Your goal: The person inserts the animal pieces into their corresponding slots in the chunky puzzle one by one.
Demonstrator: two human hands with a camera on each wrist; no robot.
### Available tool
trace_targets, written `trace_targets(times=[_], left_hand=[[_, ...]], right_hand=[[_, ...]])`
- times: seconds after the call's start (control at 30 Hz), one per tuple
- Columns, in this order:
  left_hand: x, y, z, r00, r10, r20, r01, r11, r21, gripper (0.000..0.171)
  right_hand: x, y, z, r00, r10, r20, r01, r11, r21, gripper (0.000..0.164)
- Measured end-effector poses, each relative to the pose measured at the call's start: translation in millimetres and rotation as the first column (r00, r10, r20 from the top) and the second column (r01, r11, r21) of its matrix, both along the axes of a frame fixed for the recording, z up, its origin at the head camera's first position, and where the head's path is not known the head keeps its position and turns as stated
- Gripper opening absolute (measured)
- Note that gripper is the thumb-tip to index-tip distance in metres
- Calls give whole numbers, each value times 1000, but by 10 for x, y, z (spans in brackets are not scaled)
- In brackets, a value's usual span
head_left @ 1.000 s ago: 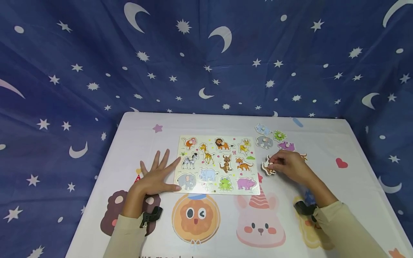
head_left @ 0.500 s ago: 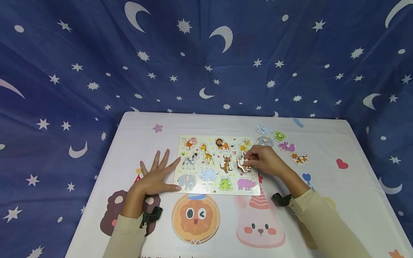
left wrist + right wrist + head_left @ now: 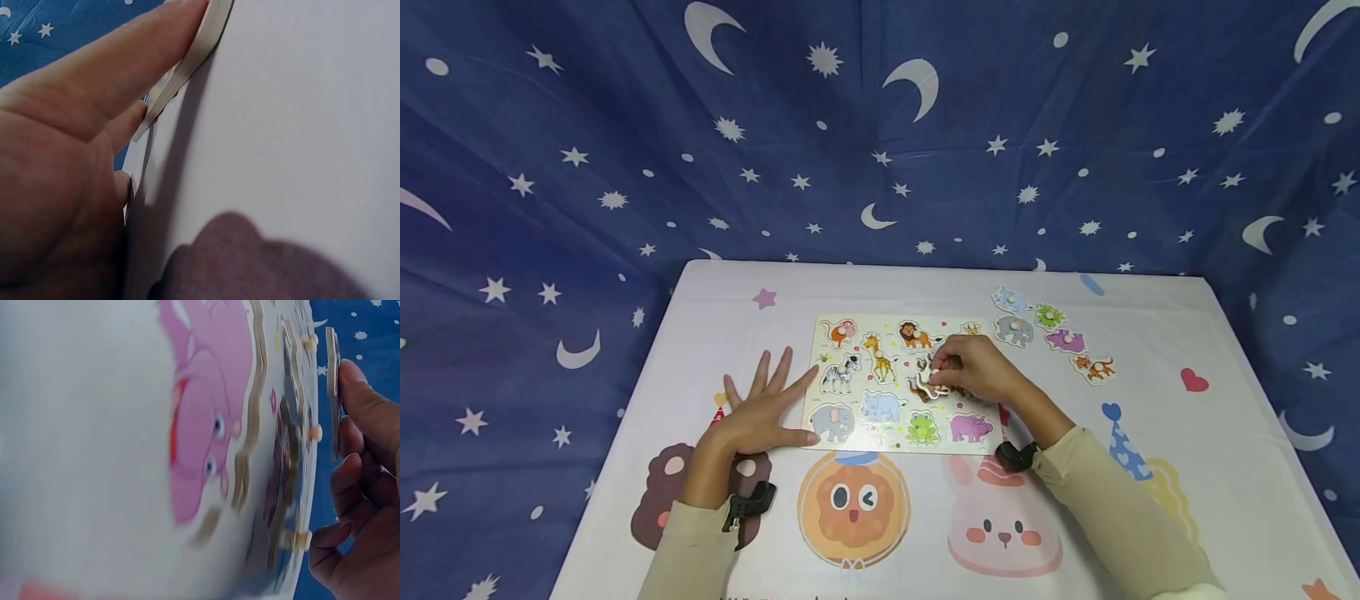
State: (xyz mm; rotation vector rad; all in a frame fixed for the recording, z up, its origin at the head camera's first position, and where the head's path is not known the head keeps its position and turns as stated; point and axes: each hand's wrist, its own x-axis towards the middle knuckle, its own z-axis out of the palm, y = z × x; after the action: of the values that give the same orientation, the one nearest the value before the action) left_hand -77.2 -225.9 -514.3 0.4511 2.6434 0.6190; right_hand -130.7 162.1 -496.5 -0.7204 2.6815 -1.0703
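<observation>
A wooden animal puzzle board (image 3: 895, 431) lies on the table, with printed pictures and several knobbed pieces in its recesses. My left hand (image 3: 763, 415) is flat with fingers spread, its thumb and fingertips at the board's left edge; the left wrist view shows them against that edge (image 3: 203, 47). My right hand (image 3: 981, 367) pinches a brown kangaroo puzzle piece (image 3: 931, 387) over the kangaroo picture, partly covering it. In the right wrist view the piece (image 3: 333, 394) appears edge-on between thumb and fingers, raised off the board. The tiger picture is mostly hidden under my right hand.
Right of the board lie loose knobbed pieces: a light blue rhino (image 3: 1009, 300), a grey elephant (image 3: 1015, 332), a green frog (image 3: 1050, 316), a purple hippo (image 3: 1066, 341) and an orange tiger (image 3: 1093, 368). A starry blue curtain (image 3: 880, 125) hangs behind the table.
My right hand has carried the kangaroo piece leftward from beside the board, past the tiger picture, to the kangaroo picture. The left hand has stayed in place.
</observation>
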Motion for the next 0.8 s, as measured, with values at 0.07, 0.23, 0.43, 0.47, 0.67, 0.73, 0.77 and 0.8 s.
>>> trace_targets(times=[0.07,0.23,0.43,0.47,0.67,0.73,0.77,0.8], left_hand=[[-1,1,-5,1000,-2,-4,2,1000,0,110],[-2,-4,-19,1000,-5,-9,5,1000,-8,110],[2,-10,-25,1000,-4,-5,4,1000,-3,110],[2,-9,-25,1000,-4,-4,4,1000,-3,110],[-6,-7,-27,1000,-7,-6,7,1000,-8,110],[-8,-6,-28,1000,-6,-6,6,1000,-8,110],[-9,-6,-29,1000,-5,-6,5,1000,-9,110],[-8,-6,-29,1000,-5,-6,5,1000,-10,110]], right_hand=[[-14,-45,-6,1000,1,6,-1,1000,11,17],[-45,-142,-44,1000,1,14,-2,998,64,17],[-50,-198,-71,1000,2,31,-6,993,116,18],[-49,-202,-73,999,2,33,-6,992,124,18],[-59,-216,-63,999,0,39,-6,988,155,18],[-63,-219,-63,999,0,40,-6,988,157,18],[-63,-219,-64,999,-1,41,-6,988,155,18],[-62,-219,-66,999,0,42,-6,988,153,18]])
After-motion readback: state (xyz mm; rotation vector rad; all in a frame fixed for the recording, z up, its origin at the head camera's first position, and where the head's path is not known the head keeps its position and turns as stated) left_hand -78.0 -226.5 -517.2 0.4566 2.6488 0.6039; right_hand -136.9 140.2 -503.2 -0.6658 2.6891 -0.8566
